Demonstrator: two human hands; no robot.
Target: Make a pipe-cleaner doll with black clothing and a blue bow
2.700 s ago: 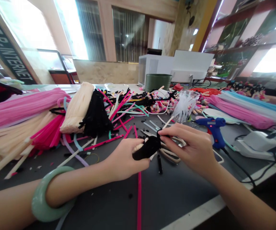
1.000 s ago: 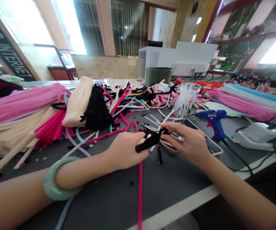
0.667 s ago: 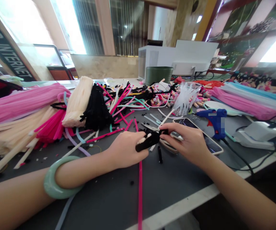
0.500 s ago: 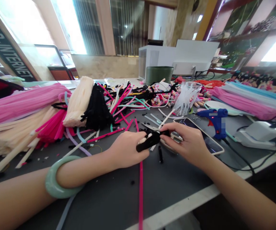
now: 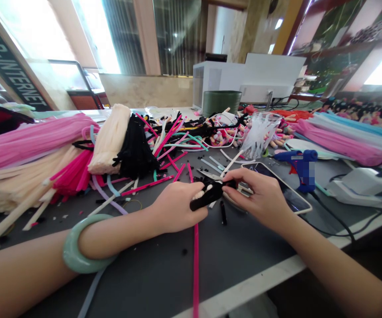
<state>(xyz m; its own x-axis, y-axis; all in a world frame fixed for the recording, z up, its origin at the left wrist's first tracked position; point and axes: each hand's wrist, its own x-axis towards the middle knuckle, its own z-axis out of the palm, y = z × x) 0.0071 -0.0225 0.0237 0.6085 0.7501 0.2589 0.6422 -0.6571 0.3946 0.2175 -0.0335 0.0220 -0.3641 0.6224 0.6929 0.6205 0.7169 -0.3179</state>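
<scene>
from where i'm standing, a person sits at a grey worktable [image 5: 244,274] with both forearms reaching in, a pale green bangle [image 5: 73,256] around the left wrist. the left hand [image 5: 177,207] is curled narrow around a black pipe-cleaner piece [image 5: 207,196], its fingers wrapped tight against the fuzz. the right hand [image 5: 260,194] comes in from the other side, its fingers closed narrow on the far end of that piece, right where the silver blades of small scissors [image 5: 209,176] meet it; how the scissors sit under those fingers is hard to make out. so the black piece is held in the air between the two hands, above the table. just beside the right hand lies a smartphone [image 5: 265,170], and a short black stub [image 5: 223,213] lies below the hands, with a long magenta stem [image 5: 195,274] running toward the table edge. further off are a blue glue gun [image 5: 302,168] and a clear plastic cup [image 5: 260,134] packed with white strips. heaped to the left are bundles of pink [image 5: 28,141], cream [image 5: 109,139] and black [image 5: 135,148] pipe cleaners, with loose cut pieces scattered among them.
</scene>
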